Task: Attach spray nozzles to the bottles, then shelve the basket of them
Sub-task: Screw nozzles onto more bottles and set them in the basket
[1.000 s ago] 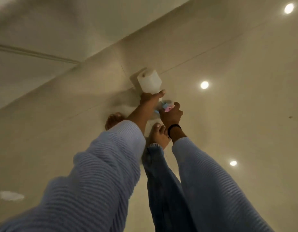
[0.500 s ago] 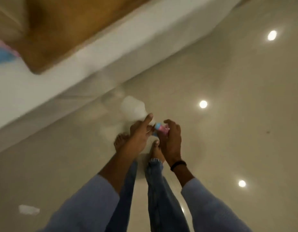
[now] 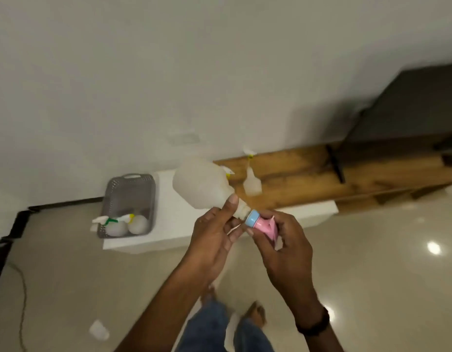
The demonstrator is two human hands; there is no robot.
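The left hand (image 3: 212,240) holds a translucent bottle (image 3: 202,185) by its neck, body tipped toward 11 o'clock. The right hand (image 3: 283,247) has its grip closed around a pink spray nozzle (image 3: 265,224) — its blue collar (image 3: 253,217) sits at the bottle's mouth. At 9 o'clock of the hands, a grey basket (image 3: 129,191) on the white counter (image 3: 174,232) holds two nozzled bottles (image 3: 128,224). Another bottle (image 3: 251,181) stands at 12 o'clock — on the wooden surface (image 3: 308,174).
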